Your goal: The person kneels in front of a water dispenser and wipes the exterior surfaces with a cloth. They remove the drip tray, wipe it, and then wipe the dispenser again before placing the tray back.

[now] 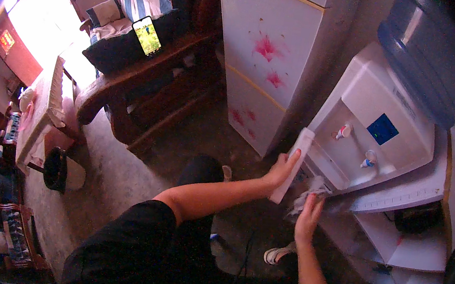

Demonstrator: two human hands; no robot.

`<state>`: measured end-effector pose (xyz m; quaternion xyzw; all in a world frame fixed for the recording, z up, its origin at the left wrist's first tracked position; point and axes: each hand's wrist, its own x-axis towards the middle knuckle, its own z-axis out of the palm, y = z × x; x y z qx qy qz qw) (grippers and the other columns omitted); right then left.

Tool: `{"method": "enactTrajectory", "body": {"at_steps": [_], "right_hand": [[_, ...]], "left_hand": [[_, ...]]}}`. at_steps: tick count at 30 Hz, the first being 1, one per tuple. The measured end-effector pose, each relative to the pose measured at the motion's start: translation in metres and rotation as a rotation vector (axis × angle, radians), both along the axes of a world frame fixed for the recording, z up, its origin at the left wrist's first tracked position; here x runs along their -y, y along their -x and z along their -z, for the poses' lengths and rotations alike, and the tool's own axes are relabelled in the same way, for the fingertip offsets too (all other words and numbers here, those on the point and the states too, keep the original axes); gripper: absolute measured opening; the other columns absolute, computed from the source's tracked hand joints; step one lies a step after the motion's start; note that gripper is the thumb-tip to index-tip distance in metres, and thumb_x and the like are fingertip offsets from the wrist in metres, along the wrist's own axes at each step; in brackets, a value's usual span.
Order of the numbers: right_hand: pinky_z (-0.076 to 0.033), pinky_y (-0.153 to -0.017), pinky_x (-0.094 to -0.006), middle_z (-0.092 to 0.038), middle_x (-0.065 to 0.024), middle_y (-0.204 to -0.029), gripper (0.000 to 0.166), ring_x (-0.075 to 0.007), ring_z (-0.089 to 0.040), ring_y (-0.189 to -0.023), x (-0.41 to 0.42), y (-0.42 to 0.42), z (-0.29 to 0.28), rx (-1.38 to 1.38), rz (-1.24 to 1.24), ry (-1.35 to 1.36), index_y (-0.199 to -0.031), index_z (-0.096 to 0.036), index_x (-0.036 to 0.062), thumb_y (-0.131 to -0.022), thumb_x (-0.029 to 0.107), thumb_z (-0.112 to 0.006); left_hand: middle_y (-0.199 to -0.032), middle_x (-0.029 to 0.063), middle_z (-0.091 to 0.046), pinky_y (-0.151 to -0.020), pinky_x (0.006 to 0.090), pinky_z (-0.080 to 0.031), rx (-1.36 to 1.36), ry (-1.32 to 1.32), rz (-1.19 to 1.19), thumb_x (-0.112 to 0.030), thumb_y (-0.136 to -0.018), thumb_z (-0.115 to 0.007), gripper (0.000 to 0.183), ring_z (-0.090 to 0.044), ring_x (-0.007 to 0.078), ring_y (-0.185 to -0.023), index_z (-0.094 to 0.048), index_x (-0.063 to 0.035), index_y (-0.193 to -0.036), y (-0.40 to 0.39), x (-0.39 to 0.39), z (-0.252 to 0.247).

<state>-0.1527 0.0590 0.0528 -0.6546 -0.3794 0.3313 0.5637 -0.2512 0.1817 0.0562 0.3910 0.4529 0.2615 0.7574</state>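
Note:
My left hand [284, 171] grips a long white panel [295, 165], its thumb on the near face. A crumpled greyish cloth [311, 192] is in my right hand [309, 217], just right of the panel and near its inner side. Beyond both hands, a white water dispenser [402, 102] leans over a white cabinet. In its recess are two taps, one with red [342, 131] and one with blue [369, 158]. The panel's far end is beside the dispenser's lower left corner. Whether the two touch cannot be told.
A blue water bottle [424, 50] tops the dispenser. A white refrigerator [271, 42] with pink flowers stands behind. Open shelves [415, 253] are at the right. At the left are a wooden bench [108, 92], a lit phone [147, 36], a table [43, 114] and a bin [70, 173].

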Motion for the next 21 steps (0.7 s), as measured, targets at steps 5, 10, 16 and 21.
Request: {"method": "enactTrajectory", "body": {"at_steps": [5, 10, 16, 21], "right_hand": [[-0.031, -0.101, -0.0364, -0.036, -0.0207, -0.137, 0.051, -0.0297, -0.041, -0.121, -0.011, -0.028, 0.019, 0.103, -0.005, -0.018, -0.138, -0.025, -0.0009, -0.098, 0.029, -0.037], [-0.032, -0.101, -0.0371, -0.037, -0.023, -0.136, 0.047, -0.0323, -0.042, -0.121, -0.009, -0.022, 0.024, 0.146, -0.111, 0.061, -0.135, -0.031, -0.0024, -0.097, 0.023, -0.04], [-0.024, -0.106, -0.0439, -0.032, -0.0213, -0.139, 0.046, -0.0378, -0.03, -0.129, 0.004, 0.018, 0.014, 0.557, -0.248, -0.178, -0.135, -0.037, 0.0064, -0.091, 0.015, -0.048], [-0.032, -0.102, -0.0417, -0.033, -0.0205, -0.136, 0.041, -0.0376, -0.038, -0.125, 0.011, 0.031, 0.0, 0.54, -0.304, -0.12, -0.128, -0.046, 0.0091, -0.088, 0.011, -0.053]], "left_hand": [[-0.12, 0.0097, -0.044, -0.096, 0.0316, -0.032, 0.085, -0.192, 0.297, -0.062, -0.09, -0.03, 0.068, -0.041, 0.0207, -0.112, -0.035, -0.0061, -0.129, -0.014, 0.044, 0.02], [-0.109, 0.0094, -0.047, -0.086, 0.0314, -0.039, 0.169, -0.124, 0.215, -0.06, -0.09, -0.036, 0.066, -0.045, 0.0188, -0.099, -0.037, -0.0035, -0.122, -0.014, 0.046, 0.035], [-0.106, 0.0083, -0.051, -0.08, 0.0374, -0.043, 0.369, 0.145, 0.044, -0.063, -0.088, -0.038, 0.065, -0.049, 0.0195, -0.094, -0.041, -0.0092, -0.123, -0.006, 0.026, 0.028], [-0.088, 0.0071, -0.055, -0.066, 0.034, -0.046, 0.323, 0.168, 0.01, -0.067, -0.086, -0.038, 0.064, -0.054, 0.0204, -0.079, -0.049, -0.0097, -0.114, -0.002, 0.01, 0.029]]}}
